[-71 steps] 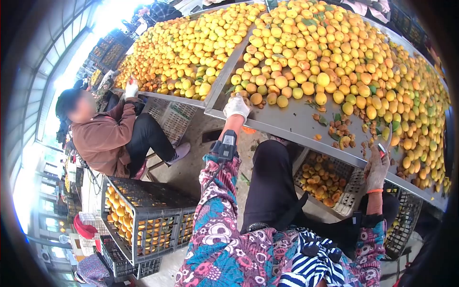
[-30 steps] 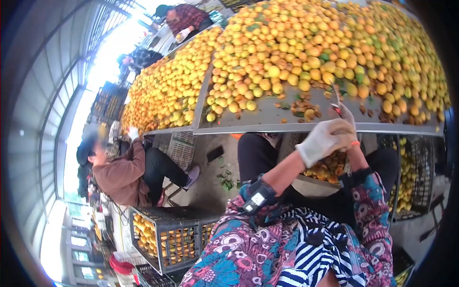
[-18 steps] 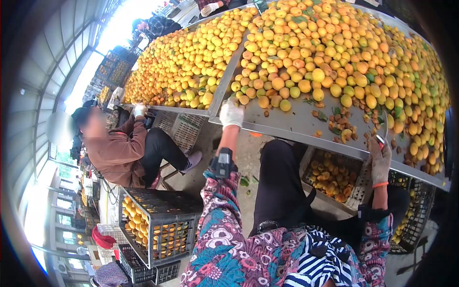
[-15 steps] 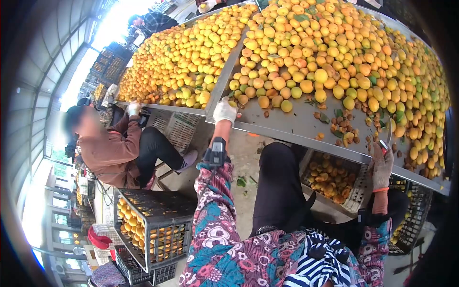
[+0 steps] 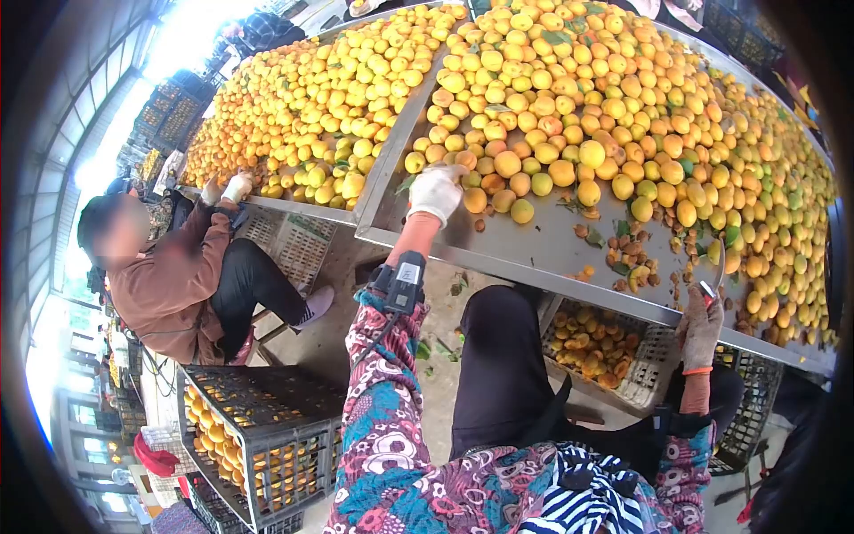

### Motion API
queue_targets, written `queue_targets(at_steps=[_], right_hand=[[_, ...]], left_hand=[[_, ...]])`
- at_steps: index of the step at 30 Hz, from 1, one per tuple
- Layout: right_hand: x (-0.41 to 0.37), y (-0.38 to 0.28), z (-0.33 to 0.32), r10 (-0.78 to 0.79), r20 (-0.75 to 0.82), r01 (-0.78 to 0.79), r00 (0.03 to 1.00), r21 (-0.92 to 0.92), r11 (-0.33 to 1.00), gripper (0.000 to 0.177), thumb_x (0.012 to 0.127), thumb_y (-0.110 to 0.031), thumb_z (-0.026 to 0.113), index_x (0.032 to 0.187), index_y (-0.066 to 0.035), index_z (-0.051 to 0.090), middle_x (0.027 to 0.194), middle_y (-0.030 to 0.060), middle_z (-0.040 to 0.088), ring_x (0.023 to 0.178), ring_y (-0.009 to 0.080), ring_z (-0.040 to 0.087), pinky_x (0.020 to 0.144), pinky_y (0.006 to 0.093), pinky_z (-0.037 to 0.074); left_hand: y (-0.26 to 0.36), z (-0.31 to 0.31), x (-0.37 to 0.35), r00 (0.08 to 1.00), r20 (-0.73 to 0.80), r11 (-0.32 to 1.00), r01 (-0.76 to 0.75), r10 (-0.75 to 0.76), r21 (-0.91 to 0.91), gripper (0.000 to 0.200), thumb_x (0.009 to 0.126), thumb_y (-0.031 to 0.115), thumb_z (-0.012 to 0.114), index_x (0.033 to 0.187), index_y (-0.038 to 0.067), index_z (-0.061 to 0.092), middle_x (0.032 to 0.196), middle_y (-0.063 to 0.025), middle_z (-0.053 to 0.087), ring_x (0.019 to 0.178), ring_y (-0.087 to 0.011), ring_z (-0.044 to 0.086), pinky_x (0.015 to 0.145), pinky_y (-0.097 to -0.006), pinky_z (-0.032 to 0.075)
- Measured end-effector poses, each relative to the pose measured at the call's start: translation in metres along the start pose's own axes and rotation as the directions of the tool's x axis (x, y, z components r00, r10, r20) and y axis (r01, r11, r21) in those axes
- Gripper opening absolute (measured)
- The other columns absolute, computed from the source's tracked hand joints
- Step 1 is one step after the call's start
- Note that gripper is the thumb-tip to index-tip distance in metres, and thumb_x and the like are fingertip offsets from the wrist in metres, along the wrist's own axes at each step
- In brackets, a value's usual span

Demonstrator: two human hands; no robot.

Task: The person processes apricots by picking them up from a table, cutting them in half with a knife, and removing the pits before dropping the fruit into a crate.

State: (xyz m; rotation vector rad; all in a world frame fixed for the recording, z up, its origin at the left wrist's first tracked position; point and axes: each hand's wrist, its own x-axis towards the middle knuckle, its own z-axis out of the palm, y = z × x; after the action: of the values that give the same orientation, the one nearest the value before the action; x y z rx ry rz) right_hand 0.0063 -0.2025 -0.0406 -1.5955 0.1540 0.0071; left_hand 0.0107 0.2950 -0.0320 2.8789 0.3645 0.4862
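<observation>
- Yellow-orange fruit lies heaped on the metal table, within your reach.
- Your left hand curls beside it, near the table's front-left corner; I cannot tell whether it grips any.
- Your right hand wraps a knife by the front edge, blade pointing away, probably for safety.
- Below that edge, a crate holds fruit pieces, seemingly for easy reach.

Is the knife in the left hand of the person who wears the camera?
No, the right hand grips the knife, while the gloved left hand is at the near edge of the apricots.
</observation>
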Motion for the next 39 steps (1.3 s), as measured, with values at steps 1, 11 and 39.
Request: queue_targets(at_steps=[1,11,39], right_hand=[[0.002,-0.001,0.0,0.001,0.007,-0.001,1.0,-0.007,1.0,0.025,0.09,-0.02,0.062,0.109,-0.006,0.055,0.058,-0.004,0.048,0.039,0.0051,0.041,0.035,0.0204,0.033],[-0.01,-0.019,0.005,0.013,0.055,-0.014,0.998,0.029,0.999,0.026,0.09,-0.02,0.063,0.108,-0.004,0.054,0.06,-0.0042,0.05,0.039,0.0037,0.042,0.034,0.0188,0.032],[0.062,-0.072,0.014,-0.004,0.453,0.426,0.891,-0.834,0.35,0.026,0.081,-0.021,0.062,0.095,0.0,0.056,0.09,0.0202,0.061,0.089,0.036,0.061,0.075,0.0444,0.048]], left_hand=[[0.001,0.008,0.004,0.995,0.017,0.987,-0.097,0.095,0.125,0.027,0.075,0.02,0.062,0.102,0.019,0.066,0.099,-0.0103,0.065,0.09,-0.0292,0.063,0.078,-0.0394,0.05],[0.033,0.003,0.016,0.892,0.447,0.933,-0.215,0.067,0.289,0.029,0.086,0.023,0.051,0.113,0.023,0.06,0.105,-0.0093,0.065,0.096,-0.0283,0.063,0.079,-0.042,0.049],[0.107,0.052,-0.039,0.907,-0.213,0.657,0.087,-0.363,-0.749,0.009,0.078,0.012,0.059,0.084,0.005,0.061,0.077,-0.0114,0.062,0.071,-0.0261,0.06,0.068,-0.0359,0.048]])
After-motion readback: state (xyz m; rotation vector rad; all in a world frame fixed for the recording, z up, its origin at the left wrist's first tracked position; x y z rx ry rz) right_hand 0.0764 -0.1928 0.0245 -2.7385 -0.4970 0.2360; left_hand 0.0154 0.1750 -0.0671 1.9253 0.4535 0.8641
